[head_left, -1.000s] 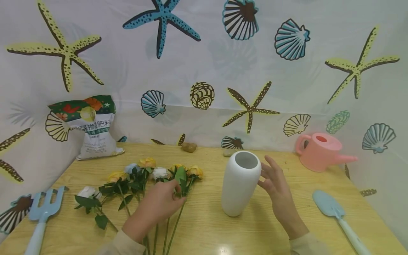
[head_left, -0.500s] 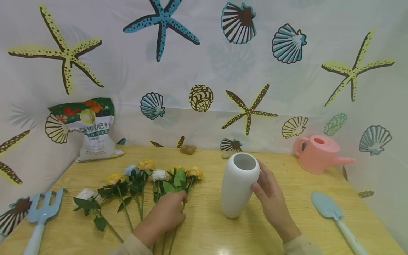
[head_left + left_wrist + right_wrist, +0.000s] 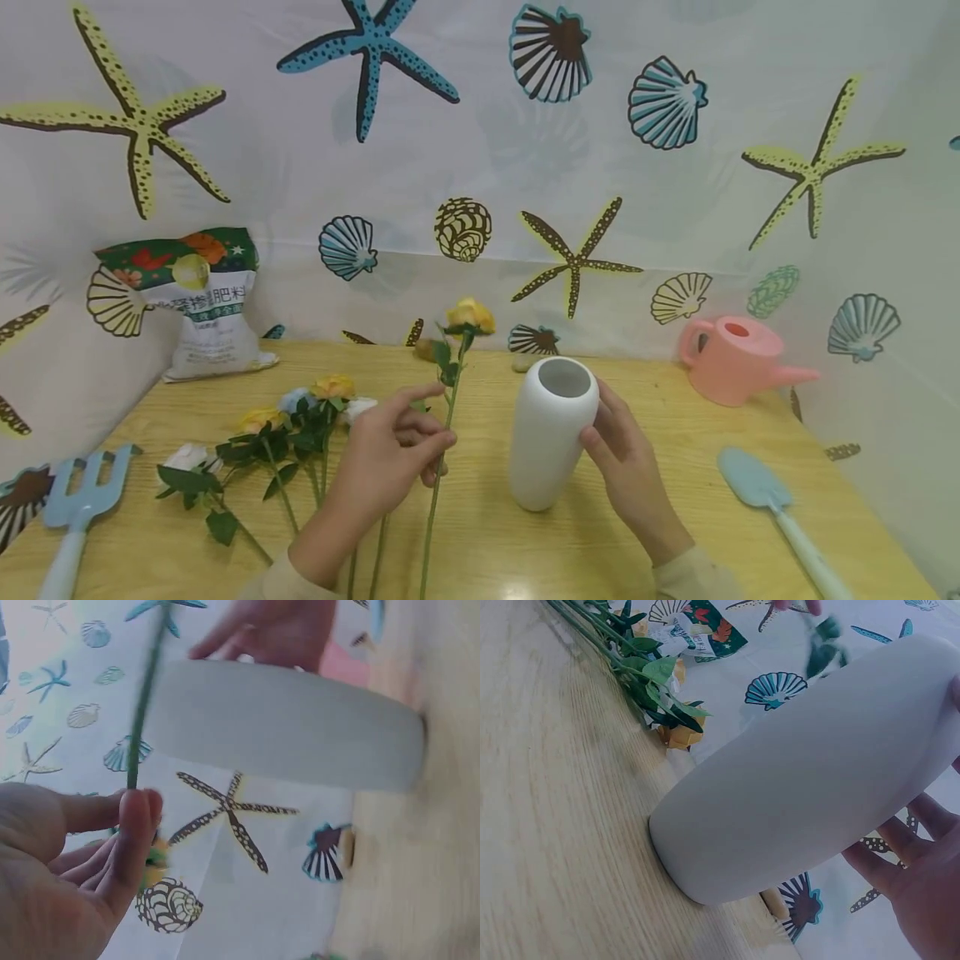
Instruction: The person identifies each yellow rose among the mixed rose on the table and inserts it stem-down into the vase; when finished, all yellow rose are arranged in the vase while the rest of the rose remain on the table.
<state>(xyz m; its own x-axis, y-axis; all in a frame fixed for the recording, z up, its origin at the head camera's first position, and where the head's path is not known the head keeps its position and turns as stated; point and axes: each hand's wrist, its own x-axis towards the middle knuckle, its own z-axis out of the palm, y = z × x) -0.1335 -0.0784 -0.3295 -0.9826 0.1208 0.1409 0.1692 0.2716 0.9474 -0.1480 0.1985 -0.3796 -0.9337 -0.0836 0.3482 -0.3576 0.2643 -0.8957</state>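
Note:
My left hand (image 3: 382, 458) pinches the green stem of a yellow rose (image 3: 471, 317) between thumb and fingers, its bloom standing up above the hand. In the left wrist view the stem (image 3: 146, 705) passes between the thumb and fingertips, and the bloom is partly hidden behind the fingers. A tall white vase (image 3: 546, 450) stands on the table to the right of the rose. My right hand (image 3: 633, 471) holds the vase's upper right side, thumb in front and fingers behind. In the right wrist view, fingers rest along the vase (image 3: 802, 780).
Several roses (image 3: 288, 425) in white, yellow and blue lie at the left. A blue hand fork (image 3: 82, 508) and a fertilizer bag (image 3: 213, 317) flank them. At the right are a pink watering can (image 3: 735, 358) and a blue trowel (image 3: 780, 508). Small stones lie by the back cloth.
The left hand has taken a yellow rose from the lying flowers and raised it upright. The right hand has closed from beside the vase onto its upper side.

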